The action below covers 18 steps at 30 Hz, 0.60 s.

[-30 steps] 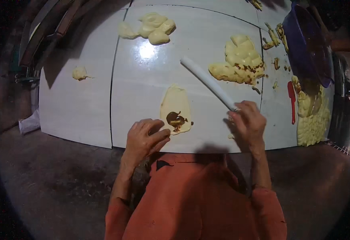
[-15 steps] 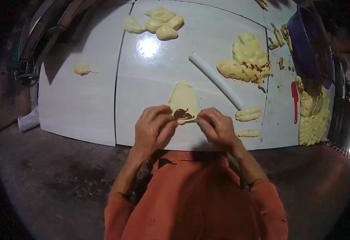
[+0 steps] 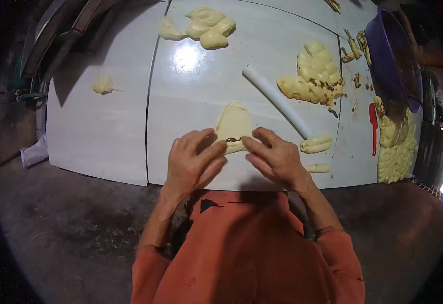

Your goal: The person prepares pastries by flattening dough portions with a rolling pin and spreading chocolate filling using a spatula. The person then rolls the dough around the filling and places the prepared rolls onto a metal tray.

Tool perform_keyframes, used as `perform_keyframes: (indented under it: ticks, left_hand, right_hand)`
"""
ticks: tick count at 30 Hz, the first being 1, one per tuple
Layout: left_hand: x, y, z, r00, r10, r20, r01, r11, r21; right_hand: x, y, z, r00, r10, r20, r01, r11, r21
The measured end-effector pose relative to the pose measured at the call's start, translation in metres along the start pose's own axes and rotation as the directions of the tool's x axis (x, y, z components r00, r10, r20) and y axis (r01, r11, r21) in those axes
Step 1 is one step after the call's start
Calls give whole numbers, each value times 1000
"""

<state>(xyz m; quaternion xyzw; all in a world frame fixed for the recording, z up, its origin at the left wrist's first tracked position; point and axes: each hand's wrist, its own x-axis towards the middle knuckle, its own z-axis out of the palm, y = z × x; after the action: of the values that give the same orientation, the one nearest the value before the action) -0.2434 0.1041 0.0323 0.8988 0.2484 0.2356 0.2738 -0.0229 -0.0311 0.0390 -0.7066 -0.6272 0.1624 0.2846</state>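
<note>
A flat tongue-shaped piece of dough (image 3: 234, 120) lies in front of me, its near edge folded over a dark brown filling (image 3: 233, 140), of which only a little shows. My left hand (image 3: 191, 161) holds the fold at its left end, fingers bent. At the right end, my right hand (image 3: 276, 156) grips the same fold with its fingertips. Just right of my right hand lie finished-looking dough rolls (image 3: 316, 144) and a single thin roll (image 3: 317, 168). A white rolling pin (image 3: 277, 103) rests slantwise beyond them.
Dough lumps (image 3: 208, 27) sit at the far middle, and a small dough scrap (image 3: 103, 85) lies left. A brown-stained dough mass (image 3: 312, 73) is at right. Further right are a red spatula (image 3: 373, 129), a purple tub (image 3: 391, 61) and a dough slab (image 3: 396, 157). The white table's (image 3: 100, 137) near edge borders my body.
The dough's near edge has been turned over the brown filling, covering most of it. Both hands have shifted their fingers onto the fold.
</note>
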Motion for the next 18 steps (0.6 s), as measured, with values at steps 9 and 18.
perform_keyframes:
  ticks: [9, 18]
  left_hand:
    - [13, -8, 8, 980, 105, 168, -112, 993, 37]
    - [17, -4, -2, 986, 93, 139, -87, 995, -49]
  right_hand:
    - [13, 14, 9, 980, -164, 109, 170, 984, -55]
    - [9, 8, 3, 981, -191, 31, 194, 976, -98]
